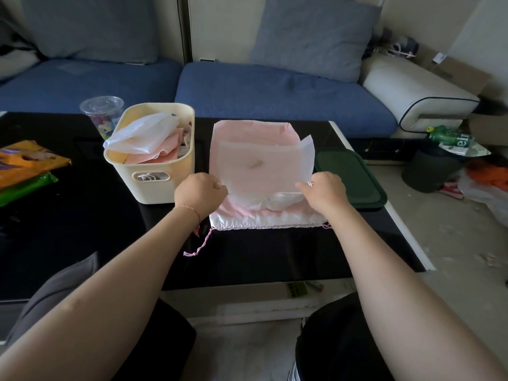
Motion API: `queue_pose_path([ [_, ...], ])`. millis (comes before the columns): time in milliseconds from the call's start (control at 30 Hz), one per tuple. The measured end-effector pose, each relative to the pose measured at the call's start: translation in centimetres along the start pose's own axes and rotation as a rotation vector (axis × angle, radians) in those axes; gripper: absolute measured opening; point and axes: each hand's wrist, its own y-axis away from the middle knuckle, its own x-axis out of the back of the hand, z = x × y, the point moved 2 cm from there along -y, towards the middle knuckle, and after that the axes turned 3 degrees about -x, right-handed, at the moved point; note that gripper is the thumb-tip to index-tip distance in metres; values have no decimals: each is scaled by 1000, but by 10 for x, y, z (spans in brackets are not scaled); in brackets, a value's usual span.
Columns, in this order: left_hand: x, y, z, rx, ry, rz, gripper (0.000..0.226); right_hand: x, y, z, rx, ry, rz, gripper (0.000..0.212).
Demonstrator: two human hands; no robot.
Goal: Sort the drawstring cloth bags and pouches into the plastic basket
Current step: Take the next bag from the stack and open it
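A pink-and-white drawstring bag [270, 217] lies flat on the black counter [82, 229], its gathered white mouth toward the person and its pink cord [202, 244] trailing off the near left corner. On top of it lies a translucent white pouch [261, 166] — the left hand [199, 192] pinches its near left edge with curled fingers [220, 188], and the right hand [325, 191] grips its near right corner, fingers closed on the cloth and a thin white cord. Just left of the bag stands the cream plastic basket [154, 174], already holding pink pouches and a white plastic bag [140, 137]. A dark green lid [354, 177] lies just right of the bag, and a clear lidded cup [101, 112] stands behind the basket
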Motion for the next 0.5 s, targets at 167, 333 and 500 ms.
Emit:
queue_pose_path([
  [167, 26, -5, 24, 104, 605, -182, 51, 30, 8, -18, -109, -500, -355, 42],
  [333, 39, 2, 41, -103, 703, -526, 58, 41, 11, -38, -140, -1102, -729, 37],
  [500, 32, -9, 40, -20, 950, -340, 58, 36, 8, -41, -243, -1439, -513, 42],
])
